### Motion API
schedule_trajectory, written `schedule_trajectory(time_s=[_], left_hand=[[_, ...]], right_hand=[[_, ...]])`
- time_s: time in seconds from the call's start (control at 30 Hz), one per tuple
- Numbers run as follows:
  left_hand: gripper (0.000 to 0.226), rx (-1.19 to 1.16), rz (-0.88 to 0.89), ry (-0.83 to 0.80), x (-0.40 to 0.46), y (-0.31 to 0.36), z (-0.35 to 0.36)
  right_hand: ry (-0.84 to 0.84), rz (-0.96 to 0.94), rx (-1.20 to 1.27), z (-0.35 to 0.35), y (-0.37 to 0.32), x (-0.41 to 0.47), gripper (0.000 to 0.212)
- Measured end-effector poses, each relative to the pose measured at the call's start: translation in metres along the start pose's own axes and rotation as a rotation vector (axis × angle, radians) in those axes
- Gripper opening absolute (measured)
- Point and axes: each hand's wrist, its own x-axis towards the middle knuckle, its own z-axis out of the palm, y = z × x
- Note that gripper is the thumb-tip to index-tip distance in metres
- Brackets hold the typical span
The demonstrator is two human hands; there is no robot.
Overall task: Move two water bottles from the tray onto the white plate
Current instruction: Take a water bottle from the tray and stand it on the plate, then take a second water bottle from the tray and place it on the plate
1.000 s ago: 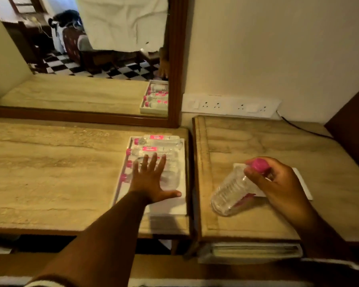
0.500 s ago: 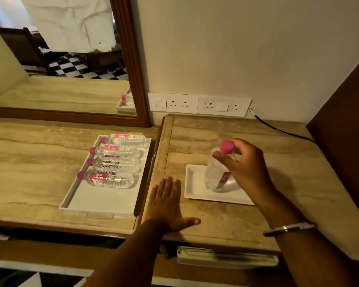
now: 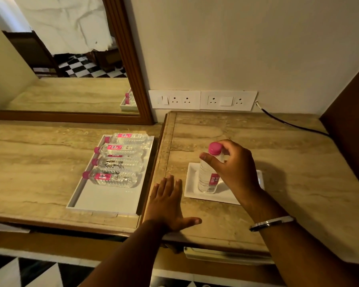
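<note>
Head view shows the right hand [image 3: 234,170] curled around the neck of a clear plastic water bottle with a pink cap [image 3: 209,172], thumb in front and fingers behind just under the cap. That bottle stands upright on the left part of a white rectangular plate [image 3: 226,196], which lies under and just beyond the right wrist. A silver metal bangle [image 3: 272,223] circles the right forearm.

To the left of the plate, the left hand [image 3: 170,206] lies flat and empty, palm down with fingers spread, on the beige marble-patterned tabletop [image 3: 288,162], near its front left corner and just beside the plate's left edge.

Further left of that hand, on a lower stone counter [image 3: 29,162], sits a white rectangular tray [image 3: 104,201]. Four more clear pink-capped bottles [image 3: 116,160] lie on their sides in its far half, side by side, caps pointing left.

Beyond both hands, a white socket panel [image 3: 202,99] is fixed to the wall, with a black cable [image 3: 288,123] running from its right end across the tabletop. A wood-framed mirror [image 3: 71,59] stands beyond the tray.
</note>
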Motion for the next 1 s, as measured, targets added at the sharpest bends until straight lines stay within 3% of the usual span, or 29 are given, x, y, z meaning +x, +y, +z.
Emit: schedule_trajectory(time_s=[0.17, 0.3, 0.37, 0.47, 0.53, 0.6, 0.7, 0.8, 1.0], left_hand=[[0.143, -0.002, 0.012, 0.009, 0.000, -0.001, 0.002], [0.142, -0.032, 0.044, 0.028, -0.004, -0.009, 0.000], [0.136, -0.050, 0.062, 0.046, -0.011, -0.022, -0.007], [0.126, 0.026, 0.079, 0.063, -0.029, -0.071, -0.027], [0.121, 0.062, 0.063, 0.065, -0.043, -0.115, -0.040], [0.118, 0.117, -0.030, 0.053, -0.060, -0.164, -0.053], [0.121, 0.206, -0.204, 0.003, -0.082, -0.230, -0.067], [0.123, 0.271, -0.284, -0.064, -0.098, -0.291, -0.074], [0.125, 0.228, -0.263, -0.113, -0.102, -0.388, -0.052]], right_hand=[[-0.029, 0.051, 0.039, -0.009, 0.012, -0.013, 0.074], [-0.012, 0.129, 0.046, -0.018, 0.035, -0.052, 0.058], [-0.101, 0.158, -0.007, -0.012, 0.039, -0.079, 0.043], [-0.366, 0.158, 0.007, 0.020, 0.019, -0.106, 0.030], [-0.484, 0.079, 0.001, 0.049, 0.000, -0.110, 0.038], [-0.551, -0.043, -0.069, 0.083, -0.023, -0.101, 0.060], [-0.573, -0.202, -0.254, 0.140, -0.054, -0.079, 0.081], [-0.584, -0.295, -0.427, 0.205, -0.087, -0.060, 0.087], [-0.729, -0.365, -0.691, 0.322, -0.121, -0.043, 0.097]])
